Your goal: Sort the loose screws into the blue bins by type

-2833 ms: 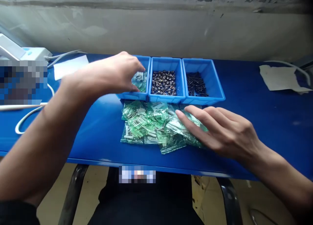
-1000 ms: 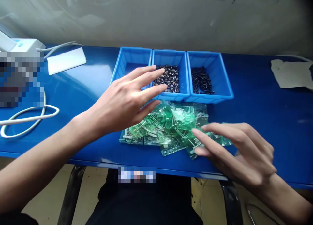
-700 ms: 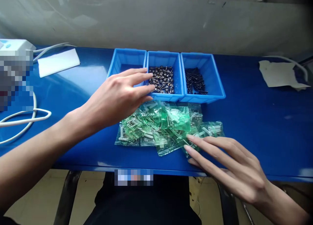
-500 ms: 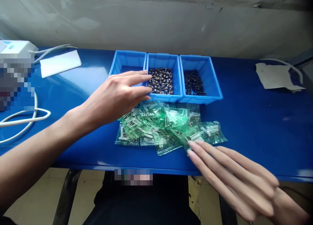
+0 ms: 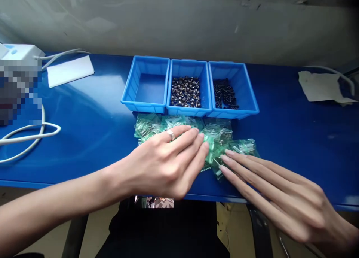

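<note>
Your left hand (image 5: 168,160) lies open and flat on the pile of green bags (image 5: 218,132), on the counter (image 5: 92,112) just on the near side of the three bins (image 5: 188,111). Your right hand (image 5: 280,192), fingers straight and gripping nothing, touches the rightmost bag (image 5: 244,146). The bags look light, slick and floppy with small hard parts inside, so pinch one by a corner; no writing on them can be read.

Left hand (image 5: 165,164) hides most green bags (image 5: 218,132); white device (image 5: 21,54) partly pixelated.
</note>
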The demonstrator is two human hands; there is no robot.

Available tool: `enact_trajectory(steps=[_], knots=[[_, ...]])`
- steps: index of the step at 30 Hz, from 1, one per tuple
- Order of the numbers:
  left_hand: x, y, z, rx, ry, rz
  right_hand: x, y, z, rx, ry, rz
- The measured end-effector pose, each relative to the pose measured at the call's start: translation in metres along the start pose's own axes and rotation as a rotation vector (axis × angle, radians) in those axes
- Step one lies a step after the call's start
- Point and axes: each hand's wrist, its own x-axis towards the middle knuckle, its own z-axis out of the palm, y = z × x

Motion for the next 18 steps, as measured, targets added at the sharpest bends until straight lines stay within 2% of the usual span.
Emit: enact_trajectory(steps=[4, 7, 9, 13, 18], knots=[[-0.039, 0.001, -0.026, 0.046, 0.033, -0.151, -0.002, -0.002, -0.005, -0.006, 0.11, 0.076], [-0.071, 0.001, -0.037, 0.002, -0.071, -0.34, -0.002, 0.003, -0.008, 0.058, 0.095, 0.179], [-0.084, 0.003, -0.039, -0.067, -0.152, -0.399, 0.001, 0.006, -0.007, 0.098, 0.056, 0.175], [-0.088, 0.009, -0.036, -0.119, -0.225, -0.426, 0.013, 0.007, 0.008, 0.061, 0.051, 0.136], [-0.07, 0.005, -0.027, -0.139, -0.351, -0.318, 0.022, -0.001, 0.026, 0.112, -0.093, 0.223]])
